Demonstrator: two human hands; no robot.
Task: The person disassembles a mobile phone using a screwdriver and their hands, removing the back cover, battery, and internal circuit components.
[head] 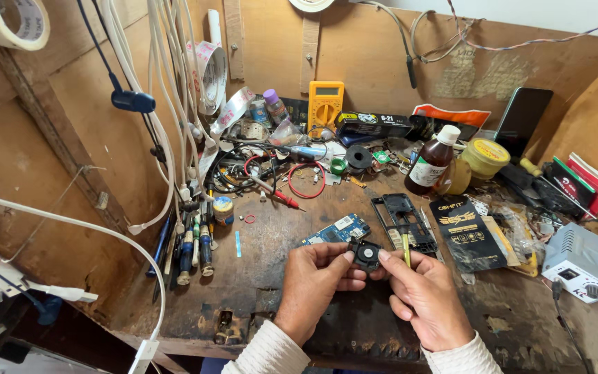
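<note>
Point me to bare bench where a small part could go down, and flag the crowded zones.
Free: the worn wood left of the left hand, between the screwdriver row and the blue circuit board. Also the front-right bench, between the right hand and the white power unit. Crowded: the back, around the yellow multimeter and brown bottle.

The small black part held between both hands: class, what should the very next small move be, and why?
Probably lower the small black part toward the blue circuit board and the black phone frame lying just beyond it. Both the left hand and the right hand pinch it at fingertip level above the workbench, and the right hand also carries a yellow-handled tool, ready for fine work.
</note>
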